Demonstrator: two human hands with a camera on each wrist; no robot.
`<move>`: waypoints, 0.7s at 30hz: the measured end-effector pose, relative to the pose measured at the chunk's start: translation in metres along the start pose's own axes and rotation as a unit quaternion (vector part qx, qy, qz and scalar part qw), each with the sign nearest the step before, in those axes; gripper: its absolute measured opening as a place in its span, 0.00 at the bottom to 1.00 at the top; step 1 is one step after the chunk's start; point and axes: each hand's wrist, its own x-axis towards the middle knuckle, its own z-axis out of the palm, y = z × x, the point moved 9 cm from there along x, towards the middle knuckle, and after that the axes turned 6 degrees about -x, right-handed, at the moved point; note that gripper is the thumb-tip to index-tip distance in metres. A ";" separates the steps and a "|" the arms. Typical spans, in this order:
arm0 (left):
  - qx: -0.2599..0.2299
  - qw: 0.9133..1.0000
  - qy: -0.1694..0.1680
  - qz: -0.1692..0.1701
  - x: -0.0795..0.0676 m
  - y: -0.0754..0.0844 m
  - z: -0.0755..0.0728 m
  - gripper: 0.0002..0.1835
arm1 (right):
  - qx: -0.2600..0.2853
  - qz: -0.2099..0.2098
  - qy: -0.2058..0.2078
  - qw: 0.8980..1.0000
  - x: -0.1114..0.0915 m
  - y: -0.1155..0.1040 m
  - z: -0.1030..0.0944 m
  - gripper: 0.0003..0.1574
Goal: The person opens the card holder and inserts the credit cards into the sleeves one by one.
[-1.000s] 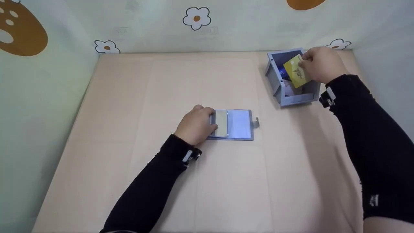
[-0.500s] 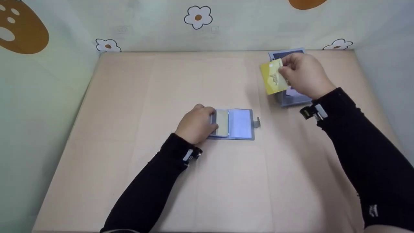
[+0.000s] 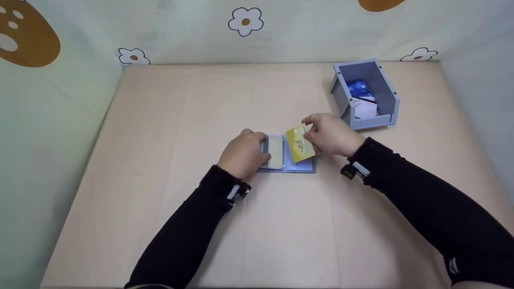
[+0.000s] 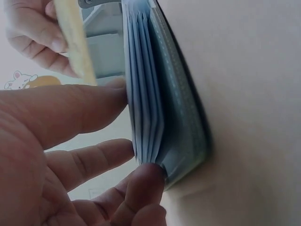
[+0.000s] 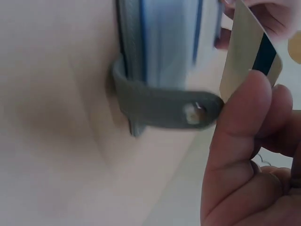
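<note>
A card holder with clear sleeves lies spread open on the table, and my left hand holds its left side. In the left wrist view the thumb presses the stack of sleeves while the other fingers are at their edge. A pale card shows in the sleeve beside that thumb. My right hand pinches a yellow card by its right edge, tilted over the holder's right half. Its back, seen in the right wrist view, has a dark stripe. Below that hand, the holder's strap with a metal snap sticks up.
A grey open-fronted bin stands at the back right of the table, holding a blue card and several pale ones. Walls with flower prints border the table at the back and sides.
My right hand has carried the yellow card out of the bin, leftward and toward me, to above the holder's right half. The left hand stays on the holder.
</note>
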 end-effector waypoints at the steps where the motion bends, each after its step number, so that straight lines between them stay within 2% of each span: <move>1: 0.001 1.000 0.000 -0.001 0.000 0.000 0.000 0.28 | -0.011 -0.001 -0.002 1.000 0.001 -0.001 0.004 0.29; 5: 0.004 1.000 -0.001 -0.004 0.000 -0.001 0.001 0.27 | -0.034 0.002 -0.004 0.999 0.005 -0.001 0.013 0.30; 11: 0.009 1.000 -0.003 -0.007 0.001 -0.001 0.002 0.27 | -0.010 0.019 -0.013 1.000 0.009 0.002 0.023 0.30; 21: 0.024 1.000 0.005 -0.003 0.001 -0.001 0.002 0.26 | -0.007 0.039 -0.003 0.999 0.012 0.001 0.030 0.31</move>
